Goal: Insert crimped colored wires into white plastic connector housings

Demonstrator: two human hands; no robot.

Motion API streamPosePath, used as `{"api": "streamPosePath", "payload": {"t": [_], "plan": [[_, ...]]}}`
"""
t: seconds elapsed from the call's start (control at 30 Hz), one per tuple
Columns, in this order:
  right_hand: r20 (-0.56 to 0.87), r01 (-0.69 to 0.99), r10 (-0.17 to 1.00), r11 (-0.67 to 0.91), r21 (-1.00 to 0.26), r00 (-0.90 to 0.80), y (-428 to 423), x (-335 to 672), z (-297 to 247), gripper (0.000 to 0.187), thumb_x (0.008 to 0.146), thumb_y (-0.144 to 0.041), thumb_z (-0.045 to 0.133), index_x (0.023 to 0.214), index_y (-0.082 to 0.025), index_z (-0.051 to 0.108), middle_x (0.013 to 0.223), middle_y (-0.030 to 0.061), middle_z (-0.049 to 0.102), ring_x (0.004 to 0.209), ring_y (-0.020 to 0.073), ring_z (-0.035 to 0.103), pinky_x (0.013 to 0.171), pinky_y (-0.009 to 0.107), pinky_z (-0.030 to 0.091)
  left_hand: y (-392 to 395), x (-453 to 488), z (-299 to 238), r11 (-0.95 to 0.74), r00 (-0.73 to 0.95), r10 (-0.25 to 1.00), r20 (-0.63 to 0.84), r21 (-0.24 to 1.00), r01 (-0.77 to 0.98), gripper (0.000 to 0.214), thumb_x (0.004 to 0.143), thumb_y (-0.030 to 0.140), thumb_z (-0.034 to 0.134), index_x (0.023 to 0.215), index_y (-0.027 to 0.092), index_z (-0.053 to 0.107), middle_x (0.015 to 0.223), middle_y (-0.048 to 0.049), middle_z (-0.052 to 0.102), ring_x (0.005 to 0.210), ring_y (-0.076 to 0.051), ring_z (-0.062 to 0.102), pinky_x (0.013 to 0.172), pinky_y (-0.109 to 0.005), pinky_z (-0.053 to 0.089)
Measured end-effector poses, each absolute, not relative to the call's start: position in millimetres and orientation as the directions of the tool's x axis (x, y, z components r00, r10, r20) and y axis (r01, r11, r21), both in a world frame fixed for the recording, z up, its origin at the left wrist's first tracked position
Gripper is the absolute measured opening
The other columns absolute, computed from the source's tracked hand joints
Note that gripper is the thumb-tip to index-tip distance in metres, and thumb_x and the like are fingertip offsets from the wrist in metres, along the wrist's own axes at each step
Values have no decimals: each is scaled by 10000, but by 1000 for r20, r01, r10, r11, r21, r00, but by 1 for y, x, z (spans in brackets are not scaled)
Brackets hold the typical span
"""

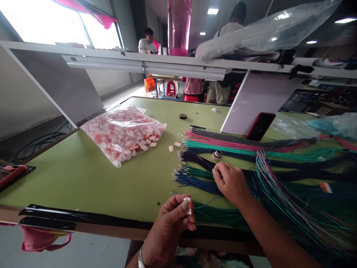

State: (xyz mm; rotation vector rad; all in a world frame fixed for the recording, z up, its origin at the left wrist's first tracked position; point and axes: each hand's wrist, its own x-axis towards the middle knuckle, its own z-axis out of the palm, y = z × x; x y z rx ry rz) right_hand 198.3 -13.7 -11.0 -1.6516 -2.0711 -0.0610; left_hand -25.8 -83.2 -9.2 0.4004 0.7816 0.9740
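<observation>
Near the front edge, my left hand [174, 219] pinches a small white and orange plastic connector housing [188, 205] between thumb and fingers. My right hand [231, 182] is closed over the wire bundles, thumb and forefinger together on a thin dark wire [205, 160]. Beneath and beside it lie black wires [195, 158], green wires [199, 172] and blue wires [199, 181], their metal-tipped ends pointing left. Pink wires [206, 139] and teal wires [214, 145] run farther back. Two loose housings [171, 148] rest left of the wire tips.
A clear bag of housings [125, 132] lies open on the green table [83, 182]. A tape roll [183, 116], a small metal-topped round object [216, 155] and a phone [261, 126] leaning on a panel stand around. A shelf [111, 56] crosses above; people are beyond it.
</observation>
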Motion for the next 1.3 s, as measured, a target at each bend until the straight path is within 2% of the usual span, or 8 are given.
{"api": "streamPosePath", "payload": {"t": [0.07, 0.2, 0.27, 0.37, 0.53, 0.7, 1.1, 1.3], "plan": [[394, 881, 900, 330, -338, -186, -21, 195, -4, 147, 956, -245, 443, 902, -182, 565, 750, 11, 631, 659, 147, 579, 651, 264, 378, -83, -25, -8, 528, 332, 849, -411, 622, -579, 194, 767, 251, 758, 901, 134, 682, 727, -8, 586, 575, -85, 539, 538, -217, 502], [373, 635, 892, 445, -632, -254, -42, 185, 9, 150, 962, -237, 458, 883, -200, 580, 779, 6, 605, 685, 133, 549, 659, 238, 421, -81, -24, -8, 554, 371, 833, -411, 597, -580, 186, 799, 242, 729, 941, 138, 670, 720, -7, 585, 585, -84, 547, 552, -208, 498], [327, 534, 904, 426, -730, -275, -51, 182, 13, 142, 944, -225, 493, 844, -199, 591, 746, -1, 582, 660, 131, 521, 621, 235, 413, -81, -22, -9, 565, 394, 825, -405, 583, -584, 192, 808, 234, 720, 966, 141, 666, 723, -10, 591, 599, -89, 558, 561, -209, 501], [244, 464, 916, 375, -802, -319, -62, 183, 14, 138, 912, -195, 528, 794, -193, 599, 735, 0, 581, 657, 129, 515, 600, 234, 403, -80, -19, -9, 570, 410, 822, -396, 576, -586, 188, 814, 222, 712, 976, 139, 667, 740, -13, 603, 617, -92, 574, 577, -216, 509], [182, 433, 928, 318, -844, -325, -75, 183, 14, 144, 851, -147, 560, 720, -185, 608, 675, -12, 556, 608, 115, 492, 551, 228, 370, -81, -12, -4, 568, 423, 822, -381, 594, -570, 177, 811, 207, 715, 969, 141, 671, 727, -16, 619, 614, -95, 580, 583, -222, 509], [218, 435, 935, 325, -840, -279, -83, 182, 15, 160, 808, -109, 555, 670, -182, 593, 612, -33, 534, 540, 93, 450, 502, 216, 333, -83, -5, 4, 577, 423, 816, -394, 610, -544, 171, 792, 213, 734, 937, 150, 668, 701, -13, 615, 610, -106, 580, 571, -235, 514], [285, 443, 928, 366, -819, -239, -87, 181, 8, 176, 735, -60, 548, 610, -184, 532, 571, -45, 507, 515, 78, 441, 486, 197, 331, -85, 3, 5, 581, 392, 813, -431, 642, -499, 206, 756, 264, 772, 904, 165, 666, 673, -13, 620, 596, -112, 577, 565, -235, 499], [65, 413, 978, 145, -899, -200, -89, 178, 11, 171, 744, -109, 538, 592, -186, 524, 523, -51, 491, 476, 78, 436, 427, 183, 315, -87, 5, 2, 518, 341, 852, -397, 733, -441, 172, 772, 270, 756, 861, 170, 646, 665, -7, 628, 598, -118, 580, 571, -249, 503]]}}
